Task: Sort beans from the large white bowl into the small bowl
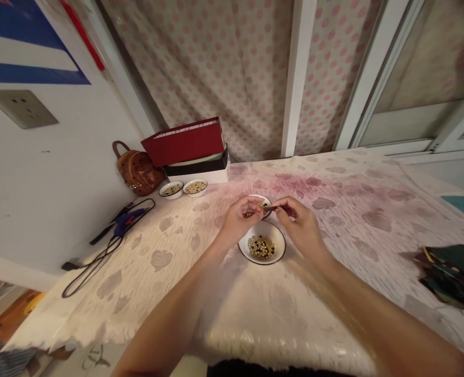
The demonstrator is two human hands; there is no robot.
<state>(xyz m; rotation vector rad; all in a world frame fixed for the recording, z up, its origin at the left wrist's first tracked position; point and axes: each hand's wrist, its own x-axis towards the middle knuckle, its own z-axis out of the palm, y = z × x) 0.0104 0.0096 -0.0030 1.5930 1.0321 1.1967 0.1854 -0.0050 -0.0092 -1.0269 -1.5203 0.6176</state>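
Note:
Both hands are raised over the table, close together above two white bowls. My right hand (300,222) is closed, its fingertips pinching a small, thin brownish piece (269,208) whose kind I cannot make out. At the other end of that piece, my left hand (242,215) has its fingers pinched together; what sits between them is too small to name. Just below the hands stands a dark-rimmed white bowl (262,257) with yellow and black beads or beans (261,246) in it. Behind it, a similar bowl (261,198) is partly hidden by my hands.
Two more small bowls, one (171,196) left of another (196,193), stand near stacked boxes (198,170). A brown mini backpack (137,170) leans by the wall. A blue corded tool (128,222) lies left. Dark green folded material (454,272) lies at right.

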